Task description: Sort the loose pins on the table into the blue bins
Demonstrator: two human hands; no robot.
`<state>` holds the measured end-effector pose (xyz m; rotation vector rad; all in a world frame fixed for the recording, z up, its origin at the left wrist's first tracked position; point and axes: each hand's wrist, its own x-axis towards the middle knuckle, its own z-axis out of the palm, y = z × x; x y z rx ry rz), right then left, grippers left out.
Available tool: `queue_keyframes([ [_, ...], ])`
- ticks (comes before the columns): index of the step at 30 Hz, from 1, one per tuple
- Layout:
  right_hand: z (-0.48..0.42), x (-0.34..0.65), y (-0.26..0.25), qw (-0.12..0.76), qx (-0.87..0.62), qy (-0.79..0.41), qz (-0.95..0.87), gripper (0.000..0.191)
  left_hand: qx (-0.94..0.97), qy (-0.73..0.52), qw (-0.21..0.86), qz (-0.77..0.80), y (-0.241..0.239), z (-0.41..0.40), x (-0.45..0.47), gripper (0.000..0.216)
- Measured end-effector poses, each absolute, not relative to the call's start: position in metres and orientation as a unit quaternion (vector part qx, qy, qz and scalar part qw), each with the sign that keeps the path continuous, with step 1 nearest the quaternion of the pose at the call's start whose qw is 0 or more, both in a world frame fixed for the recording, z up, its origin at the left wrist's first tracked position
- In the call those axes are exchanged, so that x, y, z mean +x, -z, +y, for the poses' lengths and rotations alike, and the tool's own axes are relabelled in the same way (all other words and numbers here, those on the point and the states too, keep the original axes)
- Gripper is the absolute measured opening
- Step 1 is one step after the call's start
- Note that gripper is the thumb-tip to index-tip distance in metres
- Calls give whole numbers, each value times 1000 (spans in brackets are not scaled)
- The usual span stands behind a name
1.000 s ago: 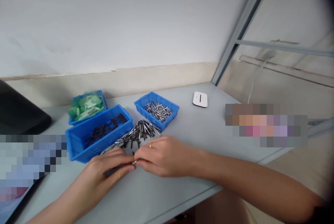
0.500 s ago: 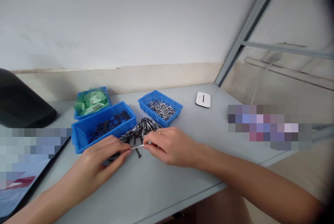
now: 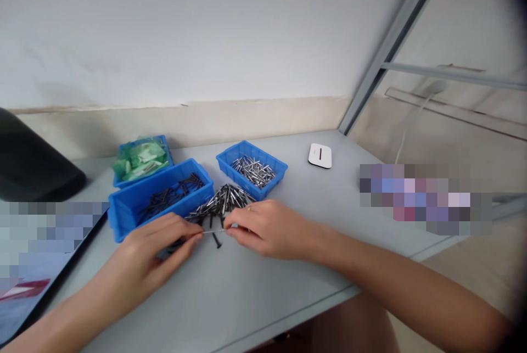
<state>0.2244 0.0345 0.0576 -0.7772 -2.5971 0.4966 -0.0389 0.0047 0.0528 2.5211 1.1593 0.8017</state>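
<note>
Between my two hands runs a thin silver pin, which looks like a blind rivet (image 3: 213, 231). My left hand (image 3: 158, 246) pinches its left end between thumb and fingers. At the other end, the closed fingertips of my right hand (image 3: 267, 229) grip it, hiding that end. Just below the rivet a black headed pin (image 3: 217, 241) lies on the table. Behind my fingers rises a loose pile of black and silver pins (image 3: 226, 198). The long blue bin (image 3: 119, 221) beside my left hand holds black pins. A smaller blue bin (image 3: 265, 191) contains silver ones.
A third blue bin (image 3: 168, 147) with green plastic packaging (image 3: 144, 158) stands at the back left. Right of the bins lies a white square device (image 3: 320, 156). A dark object (image 3: 33, 161) and a screen-like panel occupy the left; a metal frame (image 3: 382, 56) rises on the right.
Both hands keep their hold on the rivet. My left hand has shifted slightly left, and a little more of the rivet shows between the hands. The view has moved slightly.
</note>
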Motion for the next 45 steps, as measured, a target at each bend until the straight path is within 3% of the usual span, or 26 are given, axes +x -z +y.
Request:
queue_keyframes([
  [9, 36, 226, -59, 195, -314, -182, -911, 22, 845, -313, 105, 420, -57, 2, -39, 15],
  [19, 33, 225, -58, 189, -311, -202, -909, 18, 830, -326, -71, 446, -78, 11, -48, 24],
  [25, 33, 225, -54, 298, -255, -168, -904, 22, 870, -306, 5, 388, -69, 8, -42, 17],
  [31, 34, 225, -50, 265, -145, -47, -952, 24, 885, -295, 45, 358, -66, 3, -34, 17],
  [36, 39, 227, -55, 307, -111, 1, -945, 27, 888, -259, 67, 373, -60, 5, -43, 14],
  [40, 55, 244, -64, 335, -261, 33, -905, 29, 906, -242, 50, 343, -55, 8, -45, 15],
  [45, 73, 261, -67, 257, -444, 26, -858, 21, 937, -198, 10, 289, -54, 9, -35, 21],
])
